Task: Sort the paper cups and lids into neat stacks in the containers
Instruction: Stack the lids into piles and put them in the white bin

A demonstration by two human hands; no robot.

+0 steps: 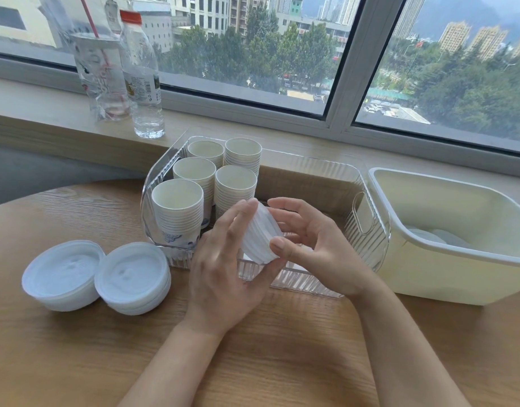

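Observation:
Both hands hold a stack of white lids on edge above the front of the clear ribbed container. My left hand cups the stack's left face. My right hand grips its right side between thumb and fingers. Several stacks of paper cups stand in the container's left half. Two more lid stacks sit on the table at the left. A cream bin at the right has a few lids at its bottom.
The round wooden table stands against a window ledge. On the ledge at the back left are a plastic cup with a red straw and a water bottle.

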